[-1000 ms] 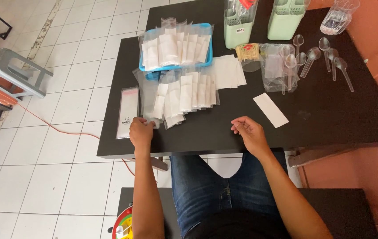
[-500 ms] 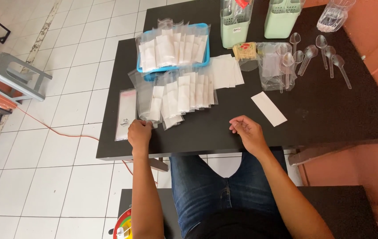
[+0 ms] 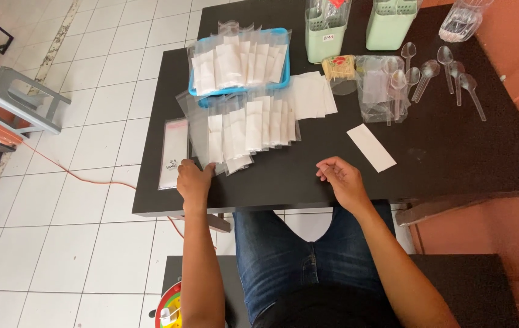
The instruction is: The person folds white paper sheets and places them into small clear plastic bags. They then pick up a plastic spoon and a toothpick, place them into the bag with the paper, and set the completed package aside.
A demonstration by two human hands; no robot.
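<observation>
My left hand (image 3: 194,180) rests on the black table (image 3: 441,176) near its front edge, fingers touching the lower end of a row of clear bags with white napkins (image 3: 244,129). An empty clear bag (image 3: 173,152) lies just left of that hand. My right hand (image 3: 338,177) hovers loosely curled over the table, holding nothing. A single white napkin (image 3: 371,147) lies a little beyond and right of it.
A blue tray (image 3: 238,91) holds more filled bags. Behind lie folded napkins (image 3: 313,94), clear plastic spoons (image 3: 447,76), a bag of spoons (image 3: 381,85), two green holders (image 3: 387,24) and a toothpick tub (image 3: 338,68). A grey stool (image 3: 4,103) stands left on the tiled floor.
Both hands stay almost where they were. The right hand's fingers have curled slightly. The view has shifted a little.
</observation>
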